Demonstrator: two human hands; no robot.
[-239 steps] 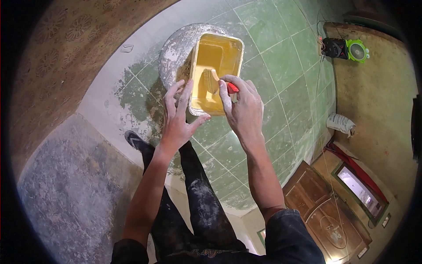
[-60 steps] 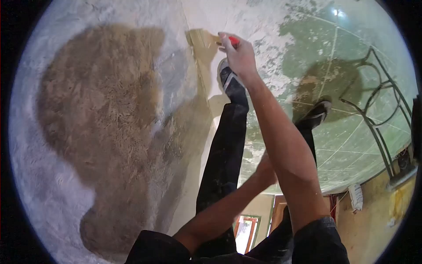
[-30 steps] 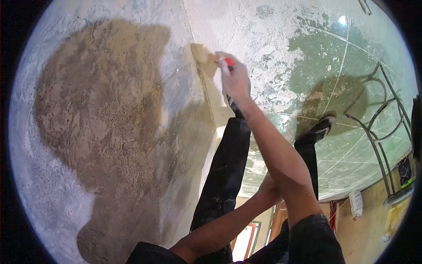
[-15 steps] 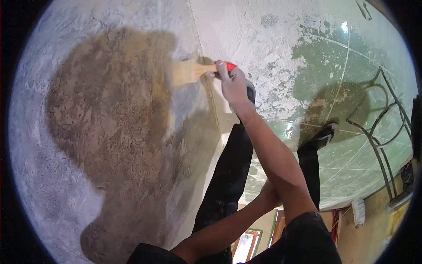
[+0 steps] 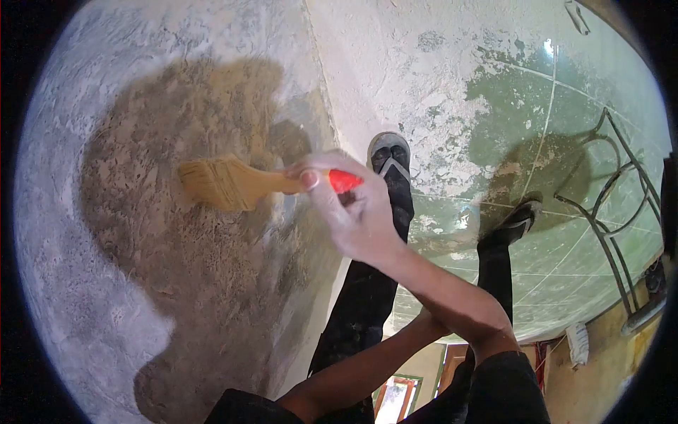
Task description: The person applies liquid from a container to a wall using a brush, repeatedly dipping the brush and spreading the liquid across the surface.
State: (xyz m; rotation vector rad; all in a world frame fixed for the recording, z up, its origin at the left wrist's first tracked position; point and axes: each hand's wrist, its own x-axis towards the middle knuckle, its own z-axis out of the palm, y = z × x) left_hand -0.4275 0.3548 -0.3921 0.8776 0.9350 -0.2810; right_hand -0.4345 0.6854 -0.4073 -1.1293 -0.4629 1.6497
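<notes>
My right hand (image 5: 360, 205) is closed around the wooden handle of a wide paintbrush (image 5: 222, 184), near its red end. The brush points left, with its pale yellowish bristles over the shadowed part of a rough, grey plastered wall (image 5: 63, 233). Contact between bristles and wall is hard to tell. My left forearm (image 5: 360, 367) runs behind the bent right arm, and my left hand is hidden there near the right elbow.
Two feet in dark sandals (image 5: 390, 152) stand on a green tiled floor (image 5: 526, 106) with whitish patches. Metal tube legs of a chair or stand (image 5: 614, 212) are at the right. A white bag or cloth (image 5: 577, 344) lies at the lower right.
My right hand has moved down and slightly left, carrying the brush from beside the wall's bottom edge further left over the wall. The foot behind the hand now shows more fully.
</notes>
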